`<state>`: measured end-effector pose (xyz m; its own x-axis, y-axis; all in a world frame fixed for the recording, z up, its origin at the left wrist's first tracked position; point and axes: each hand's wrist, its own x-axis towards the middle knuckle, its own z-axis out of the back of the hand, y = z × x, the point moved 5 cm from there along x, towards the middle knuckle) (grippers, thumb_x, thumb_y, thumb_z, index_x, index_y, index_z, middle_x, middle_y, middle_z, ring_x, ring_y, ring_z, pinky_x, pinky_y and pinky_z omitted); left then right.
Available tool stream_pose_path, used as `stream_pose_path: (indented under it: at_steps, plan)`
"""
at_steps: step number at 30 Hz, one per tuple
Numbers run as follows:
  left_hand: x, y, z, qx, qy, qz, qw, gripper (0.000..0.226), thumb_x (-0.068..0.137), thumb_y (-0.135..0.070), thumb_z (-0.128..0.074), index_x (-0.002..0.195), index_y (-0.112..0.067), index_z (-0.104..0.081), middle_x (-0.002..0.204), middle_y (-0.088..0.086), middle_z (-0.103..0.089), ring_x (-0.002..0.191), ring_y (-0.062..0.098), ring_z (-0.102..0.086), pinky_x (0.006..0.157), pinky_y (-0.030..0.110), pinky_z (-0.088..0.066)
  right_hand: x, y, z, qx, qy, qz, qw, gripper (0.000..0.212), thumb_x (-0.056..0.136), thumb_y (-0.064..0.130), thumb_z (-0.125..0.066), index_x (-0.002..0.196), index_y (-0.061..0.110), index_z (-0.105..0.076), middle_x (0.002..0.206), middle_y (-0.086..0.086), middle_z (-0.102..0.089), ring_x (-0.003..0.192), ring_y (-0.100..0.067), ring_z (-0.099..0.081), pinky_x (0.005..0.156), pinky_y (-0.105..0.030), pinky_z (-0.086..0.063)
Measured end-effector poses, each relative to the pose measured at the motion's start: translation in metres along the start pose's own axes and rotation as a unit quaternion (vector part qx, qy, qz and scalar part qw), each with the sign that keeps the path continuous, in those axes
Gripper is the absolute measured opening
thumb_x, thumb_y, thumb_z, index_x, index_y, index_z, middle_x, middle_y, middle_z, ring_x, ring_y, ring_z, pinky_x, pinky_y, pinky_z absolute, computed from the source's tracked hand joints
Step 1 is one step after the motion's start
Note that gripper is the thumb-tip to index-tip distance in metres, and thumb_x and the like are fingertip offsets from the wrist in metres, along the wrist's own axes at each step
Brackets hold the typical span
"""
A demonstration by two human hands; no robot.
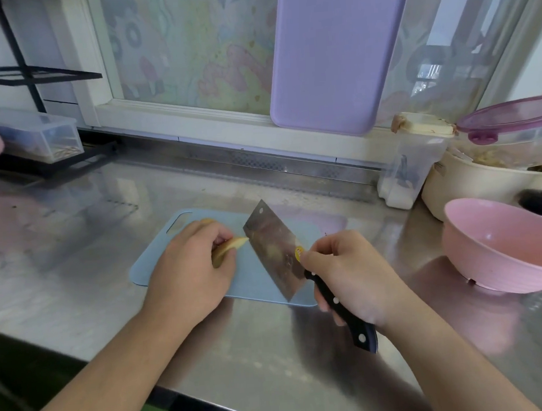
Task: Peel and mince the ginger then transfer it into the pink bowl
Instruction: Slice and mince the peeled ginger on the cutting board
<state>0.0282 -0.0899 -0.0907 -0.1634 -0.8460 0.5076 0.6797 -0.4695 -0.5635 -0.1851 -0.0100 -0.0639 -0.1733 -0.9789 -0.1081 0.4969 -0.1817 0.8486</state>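
The left hand (187,269) is curled over a piece of ginger (226,248) on the blue cutting board (259,283), fingers folded down on top of it and pinning it to the board. Only the right end of the ginger pokes out from under the fingers; it shows a pale yellow cut face, though whether the whole piece is peeled cannot be told from here. The right hand (351,276) is wrapped around the black handle of a cleaver (274,246), with the thumb pressed near the base of the blade.

The relation that matters is between blade and ginger. The ginger's long axis runs roughly left to right and slightly away from the person, with the exposed tip pointing toward the cleaver. The blade stands just to the right of that tip, touching or almost touching it, and crosses the ginger's length at an angle, so a downward stroke would take a slice off the free end. The left fingertips sit close behind the cutting line, which looks like the main risk.

The pink bowl (503,246) waits on the steel counter (74,251) well to the right, nearer the right hand, and appears empty. Mincing seems barely begun.
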Motion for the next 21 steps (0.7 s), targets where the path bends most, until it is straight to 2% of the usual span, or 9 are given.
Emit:
stream_pose_path:
  at_steps: [4, 11, 13, 17, 19, 21]
  plan:
    - [-0.001, -0.002, -0.004, 0.003, 0.014, -0.037, 0.999, 0.011, 0.09, -0.024, -0.073, 0.093, -0.032, -0.066, 0.094, -0.018, -0.059, 0.089, 0.007, -0.059, 0.079, 0.033, -0.053, 0.002, 0.0, 0.003, -0.008, -0.027, 0.003, 1.0, 0.032, 0.102, 0.024, -0.054, 0.085, -0.002, -0.062, 0.05, -0.014, -0.061, 0.032, -0.023, -0.046, 0.044, -0.026, -0.039]
    - [-0.001, -0.002, -0.008, -0.021, 0.041, -0.062, 0.997, 0.021, 0.085, -0.02, -0.081, 0.091, -0.034, -0.066, 0.096, -0.014, -0.059, 0.091, 0.006, -0.062, 0.074, 0.015, -0.042, -0.001, 0.002, 0.002, 0.01, -0.017, 0.008, 1.0, 0.033, 0.103, 0.026, -0.057, 0.084, 0.0, -0.065, 0.051, -0.017, -0.061, 0.032, -0.023, -0.044, 0.04, -0.022, -0.038]
    - [-0.003, -0.004, -0.009, -0.039, 0.063, -0.057, 0.996, 0.022, 0.083, -0.027, -0.085, 0.088, -0.036, -0.065, 0.097, -0.013, -0.058, 0.093, 0.006, -0.062, 0.072, 0.015, -0.041, 0.0, 0.002, 0.001, 0.001, -0.017, 0.011, 1.0, 0.033, 0.103, 0.026, -0.056, 0.085, 0.0, -0.066, 0.051, -0.016, -0.062, 0.033, -0.023, -0.046, 0.041, -0.023, -0.039]
    - [-0.007, -0.008, -0.007, -0.048, 0.1, -0.026, 0.994, 0.02, 0.081, -0.04, -0.084, 0.09, -0.041, -0.065, 0.095, -0.018, -0.061, 0.094, 0.003, -0.06, 0.074, 0.024, -0.049, 0.0, 0.002, 0.0, -0.011, -0.019, 0.017, 1.0, 0.032, 0.102, 0.026, -0.056, 0.082, 0.003, -0.066, 0.052, -0.015, -0.063, 0.033, -0.024, -0.048, 0.042, -0.025, -0.04]
    - [-0.009, -0.01, -0.005, -0.058, 0.111, -0.021, 0.992, 0.019, 0.083, -0.034, -0.081, 0.092, -0.042, -0.066, 0.095, -0.021, -0.061, 0.092, 0.003, -0.06, 0.071, 0.025, -0.047, 0.0, 0.002, 0.0, -0.017, -0.018, 0.02, 0.999, 0.032, 0.102, 0.026, -0.056, 0.083, 0.003, -0.066, 0.051, -0.015, -0.063, 0.033, -0.024, -0.049, 0.042, -0.025, -0.04]
    - [-0.009, -0.012, -0.005, -0.067, 0.12, -0.025, 0.99, 0.021, 0.085, -0.024, -0.08, 0.092, -0.04, -0.069, 0.097, -0.024, -0.061, 0.087, 0.001, -0.059, 0.065, 0.016, -0.041, 0.0, 0.003, 0.001, -0.021, -0.017, 0.023, 0.999, 0.032, 0.102, 0.026, -0.055, 0.082, 0.003, -0.065, 0.051, -0.015, -0.063, 0.033, -0.024, -0.049, 0.043, -0.025, -0.04]
